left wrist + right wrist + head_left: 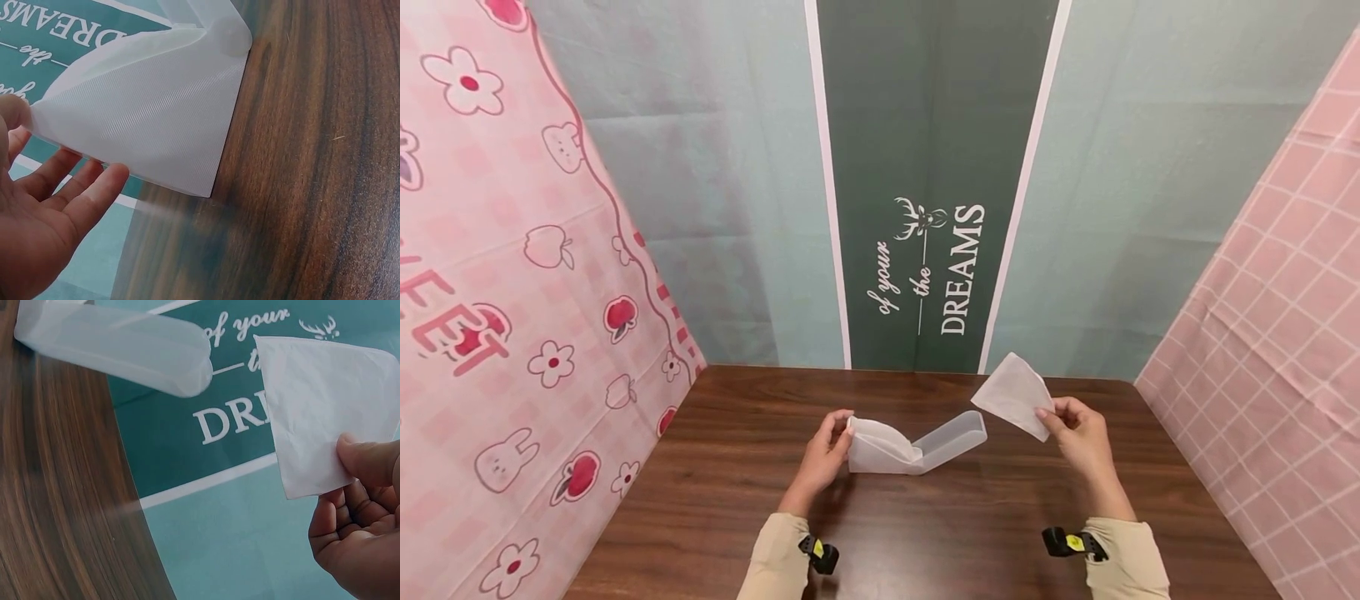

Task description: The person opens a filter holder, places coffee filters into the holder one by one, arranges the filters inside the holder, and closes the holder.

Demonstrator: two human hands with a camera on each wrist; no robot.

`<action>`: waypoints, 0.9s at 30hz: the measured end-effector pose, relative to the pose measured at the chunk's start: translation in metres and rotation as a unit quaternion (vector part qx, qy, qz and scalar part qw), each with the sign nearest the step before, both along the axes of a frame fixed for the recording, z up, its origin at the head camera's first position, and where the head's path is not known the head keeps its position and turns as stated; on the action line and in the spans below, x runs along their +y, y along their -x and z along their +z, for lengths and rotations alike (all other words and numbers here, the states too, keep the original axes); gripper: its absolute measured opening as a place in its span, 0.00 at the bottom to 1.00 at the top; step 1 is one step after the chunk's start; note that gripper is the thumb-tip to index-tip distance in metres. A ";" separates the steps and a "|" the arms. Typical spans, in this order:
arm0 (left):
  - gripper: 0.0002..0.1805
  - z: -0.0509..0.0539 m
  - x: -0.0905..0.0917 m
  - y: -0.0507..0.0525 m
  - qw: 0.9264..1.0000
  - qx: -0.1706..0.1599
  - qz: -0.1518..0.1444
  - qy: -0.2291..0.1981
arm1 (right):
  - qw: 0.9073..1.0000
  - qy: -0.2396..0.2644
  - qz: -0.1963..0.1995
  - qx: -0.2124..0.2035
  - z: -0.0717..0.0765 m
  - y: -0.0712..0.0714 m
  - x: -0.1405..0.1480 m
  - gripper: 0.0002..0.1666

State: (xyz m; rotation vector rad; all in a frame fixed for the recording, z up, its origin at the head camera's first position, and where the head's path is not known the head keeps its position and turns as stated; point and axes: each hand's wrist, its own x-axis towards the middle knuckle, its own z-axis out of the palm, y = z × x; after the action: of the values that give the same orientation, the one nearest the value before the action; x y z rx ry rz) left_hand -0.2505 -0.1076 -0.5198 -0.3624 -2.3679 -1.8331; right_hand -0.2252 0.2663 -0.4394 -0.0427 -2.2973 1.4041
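Observation:
A translucent white plastic case [880, 457] stands on the table, its hinged lid [951, 440] swung out to the right. White paper shows inside the case, rising along its open top. My left hand [822, 457] holds the case's upper left corner; in the left wrist view, thumb and forefinger pinch that corner of the ribbed case [150, 119] while the other fingers lie along its edge. Above the table, right of the lid, my right hand [1084, 437] pinches a white coffee filter paper [1013, 396] by its lower corner. The filter paper [325, 406] is flat, with one rounded edge.
The brown wood-grain table [910, 533] ends at a hanging green and teal cloth [917, 125] behind. Pink patterned cloths hang at the left [550, 317] and right [1262, 333]. Each wrist carries a small black camera.

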 end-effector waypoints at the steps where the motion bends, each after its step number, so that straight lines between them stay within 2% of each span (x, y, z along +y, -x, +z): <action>1: 0.15 0.000 0.000 0.000 1.000 0.001 0.000 0.001 | 1.000 0.004 0.003 -0.002 0.000 0.000 -0.002 0.07; 7: 0.15 0.004 0.001 -0.002 1.000 0.002 -0.002 0.009 | 1.000 0.005 0.022 0.002 -0.001 0.005 -0.009 0.07; 12: 0.14 0.024 0.002 -0.011 1.000 -0.003 -0.012 -0.010 | 0.999 0.023 0.042 0.001 0.003 0.007 -0.018 0.08; 15: 0.14 0.031 0.000 -0.013 0.999 -0.018 -0.019 -0.022 | 0.998 0.030 0.055 -0.003 0.006 0.008 -0.025 0.09; 17: 0.14 0.030 -0.002 -0.011 0.999 -0.032 -0.025 -0.030 | 0.998 0.030 0.062 -0.009 0.007 0.009 -0.029 0.09; 20: 0.16 0.021 -0.006 -0.004 0.997 -0.059 -0.025 -0.043 | 0.997 0.030 0.071 -0.016 0.006 0.011 -0.034 0.08; 23: 0.17 0.011 -0.008 0.002 0.996 -0.073 -0.020 -0.049 | 0.996 0.032 0.082 -0.013 0.006 0.013 -0.039 0.08; 27: 0.17 0.006 -0.009 0.006 0.997 -0.061 -0.017 -0.038 | 0.994 0.041 0.097 -0.008 0.007 0.014 -0.045 0.09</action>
State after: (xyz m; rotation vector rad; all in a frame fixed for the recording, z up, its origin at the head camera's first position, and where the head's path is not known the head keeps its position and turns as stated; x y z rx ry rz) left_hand -0.2561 -0.1166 -0.5134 -0.2927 -2.3749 -2.0082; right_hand -0.2388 0.2212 -0.4326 0.1492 -2.3065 1.5997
